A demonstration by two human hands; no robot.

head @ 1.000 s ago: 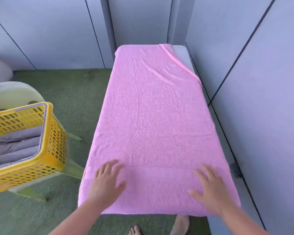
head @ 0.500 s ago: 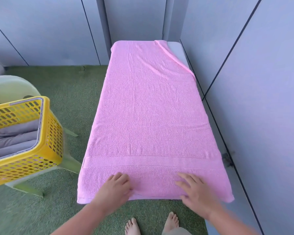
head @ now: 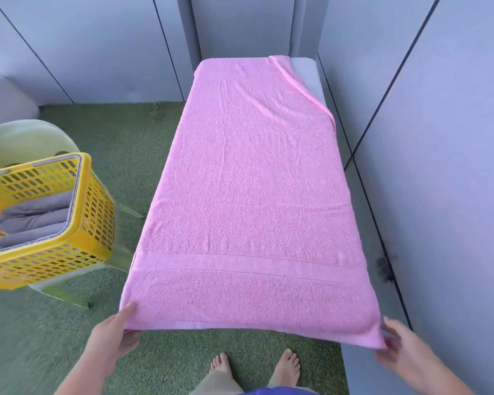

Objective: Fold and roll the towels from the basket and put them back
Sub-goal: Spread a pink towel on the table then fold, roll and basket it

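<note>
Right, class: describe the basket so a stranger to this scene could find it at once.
Start at the long bench draped with a pink towel. Left of it, on a pale chair, sits the basket: bright yellow, perforated, holding grey towels.

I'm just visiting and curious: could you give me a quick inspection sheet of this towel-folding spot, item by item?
Surface: grey bench, almost wholly covered by the pink towel.
Job's things: pink towel spread flat, far right corner folded over; yellow basket holding grey towels.
Clutter: dark clump by the right wall, unidentifiable.
Grips: left hand pinches near left corner; right hand at near right corner, hold blurred.
Cables: nothing seen.
Surroundings: pale chair under basket, green turf, grey wall panels.
</note>
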